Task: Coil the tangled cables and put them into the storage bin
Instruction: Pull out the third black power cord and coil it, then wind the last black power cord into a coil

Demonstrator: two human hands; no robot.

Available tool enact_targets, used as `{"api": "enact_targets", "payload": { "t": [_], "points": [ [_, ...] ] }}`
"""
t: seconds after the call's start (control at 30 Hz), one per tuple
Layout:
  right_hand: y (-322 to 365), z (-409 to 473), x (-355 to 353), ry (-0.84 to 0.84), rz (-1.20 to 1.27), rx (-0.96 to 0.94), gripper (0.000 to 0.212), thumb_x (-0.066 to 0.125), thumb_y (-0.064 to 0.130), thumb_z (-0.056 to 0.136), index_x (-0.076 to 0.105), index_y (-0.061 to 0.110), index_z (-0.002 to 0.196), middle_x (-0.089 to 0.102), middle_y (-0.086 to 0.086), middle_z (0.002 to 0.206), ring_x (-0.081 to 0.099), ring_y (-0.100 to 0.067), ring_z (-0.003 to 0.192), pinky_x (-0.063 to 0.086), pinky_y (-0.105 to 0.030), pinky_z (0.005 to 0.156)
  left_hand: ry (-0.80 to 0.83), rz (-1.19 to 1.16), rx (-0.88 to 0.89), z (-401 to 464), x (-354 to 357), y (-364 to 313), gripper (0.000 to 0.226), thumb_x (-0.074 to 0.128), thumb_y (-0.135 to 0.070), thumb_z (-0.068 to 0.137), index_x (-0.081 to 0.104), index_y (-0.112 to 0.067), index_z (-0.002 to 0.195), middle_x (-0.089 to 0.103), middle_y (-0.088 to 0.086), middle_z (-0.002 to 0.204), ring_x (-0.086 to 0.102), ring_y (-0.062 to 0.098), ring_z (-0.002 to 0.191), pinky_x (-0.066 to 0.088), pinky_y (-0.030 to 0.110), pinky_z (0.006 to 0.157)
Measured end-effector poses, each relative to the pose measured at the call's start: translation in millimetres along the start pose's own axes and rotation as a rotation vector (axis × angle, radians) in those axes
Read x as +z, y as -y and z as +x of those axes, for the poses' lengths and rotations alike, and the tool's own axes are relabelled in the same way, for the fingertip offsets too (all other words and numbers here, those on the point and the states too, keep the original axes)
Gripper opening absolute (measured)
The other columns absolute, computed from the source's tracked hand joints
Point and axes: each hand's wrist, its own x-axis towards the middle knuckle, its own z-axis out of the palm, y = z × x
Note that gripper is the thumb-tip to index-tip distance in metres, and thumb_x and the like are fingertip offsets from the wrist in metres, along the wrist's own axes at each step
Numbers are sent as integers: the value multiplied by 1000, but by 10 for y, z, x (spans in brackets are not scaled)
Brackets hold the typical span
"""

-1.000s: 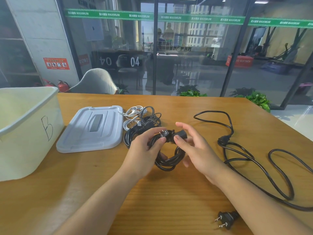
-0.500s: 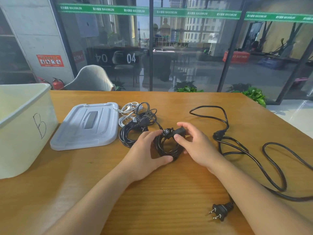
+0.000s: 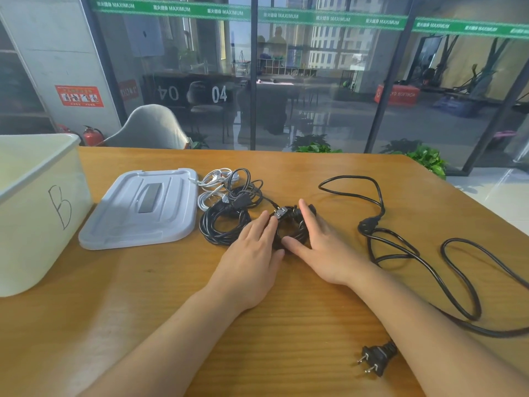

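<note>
- Your left hand point(image 3: 252, 250) lies flat at the middle of the frame, fingers straight and together, their tips pressing the left rim of the small black coil point(image 3: 292, 224); your right hand point(image 3: 323, 245) is likewise flat, fingers straight, thumb reaching under the coil's near edge. Neither hand is curled round anything.
- The coil sits on the table point(image 3: 286, 325) between your palms, a plug end point(image 3: 280, 212) showing on top. Before lifting, I would close both hands round the whole bundle so the loops cannot spring apart.
- Just left of it lies a second black bundle point(image 3: 223, 224) touching the white cables point(image 3: 214, 186); a thin black lead seems to run from there toward your coil, so check it is free or you may drag the pile along.
- The storage bin point(image 3: 37, 210) stands at the left edge, open, its lid point(image 3: 140, 207) flat beside it. Carry the coil over the lid, not through it.
- At right, the long loose cable point(image 3: 423, 253) and its two-pin plug point(image 3: 375, 359) are not yet coiled.
</note>
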Motion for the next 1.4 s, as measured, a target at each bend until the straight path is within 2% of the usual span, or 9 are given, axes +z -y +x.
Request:
{"api": "enact_targets", "payload": {
  "t": [0.27,0.53,0.67,0.8,1.0,1.07,1.17,1.3,1.4],
  "points": [
    [31,179,142,-101,-169,46,84,21,70,102,-25,32,161,8,-8,175,16,-28,159,18,-46,128,-169,273,61,30,-117,-9,61,50,-39,103,40,-13,158,34,4,167,24,23,156,23,42,125],
    [54,241,102,-117,-204,56,65,23,47,112,-15,35,164,21,-6,173,16,-24,160,15,-44,130,-77,198,-14,52,-50,129,68,38,-46,107,18,-17,165,12,0,174,-6,17,161,1,39,130],
    [24,50,-56,-173,-124,-39,60,34,45,112,6,42,165,36,4,167,33,-22,153,33,-41,119,-95,135,12,34,-90,98,66,42,-46,107,23,-18,164,17,-2,173,-2,15,161,1,37,129],
    [-211,-176,-420,-304,-43,-145,48,47,40,109,40,43,156,44,18,159,36,-11,149,31,-40,123,-100,-8,93,-11,-166,-36,64,51,-46,105,34,-19,161,29,-5,169,9,12,160,8,36,129],
    [-683,-372,-671,-156,-63,40,46,52,37,108,46,45,152,32,14,165,26,-14,154,25,-44,126,29,-140,235,-153,-141,-267,67,52,-50,103,34,-22,161,32,-10,167,12,4,158,13,30,128],
    [-756,-379,-696,-147,-10,98,42,50,34,109,49,44,150,42,8,161,37,-18,150,33,-42,121,57,-153,257,-171,-120,-312,67,52,-51,103,34,-22,161,32,-11,166,13,3,157,13,27,127],
    [-792,-362,-742,-212,247,133,37,42,25,112,61,41,139,76,-2,112,70,-29,104,58,-41,87,97,-163,250,-174,-123,-342,71,45,-59,100,32,-25,162,30,-12,167,13,1,157,14,30,128],
    [-841,-334,-837,-302,589,165,51,45,-8,103,70,35,113,69,-3,125,69,-15,114,64,-30,77,116,-158,213,-169,-156,-323,71,45,-58,99,32,-27,161,30,-14,165,15,-1,155,11,22,127],
    [-879,-306,-789,-239,364,149,60,51,-17,92,70,34,118,68,4,123,65,-13,113,58,-26,79,104,-165,194,-164,-184,-325,67,51,-53,100,36,-24,160,35,-12,164,20,0,154,9,16,124]
  ]
}}
